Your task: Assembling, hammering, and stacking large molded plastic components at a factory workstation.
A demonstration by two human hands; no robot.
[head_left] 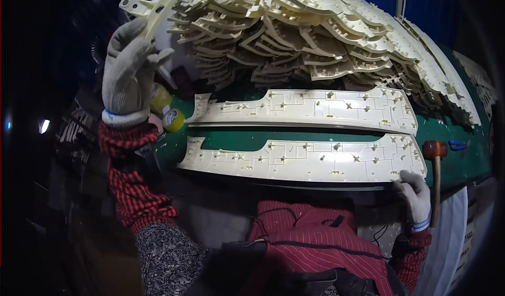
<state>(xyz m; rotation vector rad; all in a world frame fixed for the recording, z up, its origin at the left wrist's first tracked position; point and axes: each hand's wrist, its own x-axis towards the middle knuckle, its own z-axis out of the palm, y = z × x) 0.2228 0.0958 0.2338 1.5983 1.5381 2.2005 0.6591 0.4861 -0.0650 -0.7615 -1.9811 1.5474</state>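
Two long cream plastic panels lie side by side, ribbed faces up, each with a stepped cut-out toward its left end. My right hand [415,195], in a pale knit glove, has its fingers curled at the lower right corner of the near panel [315,159]. The far panel [326,109] lies just beyond it, untouched. Raised at the upper left, my gloved left hand [129,72] is closed around the lower end of a narrow cream plastic strip [163,9] with holes. Its thumb sticks out to the right; the fingertips are partly hidden.
A big heap of similar cream parts [315,38] rises at the back of the green table [457,162]. A mallet [435,151] with a wooden handle lies at the right, beside a small blue tool [458,145]. Rolls of yellow tape [172,121] stand at the left.
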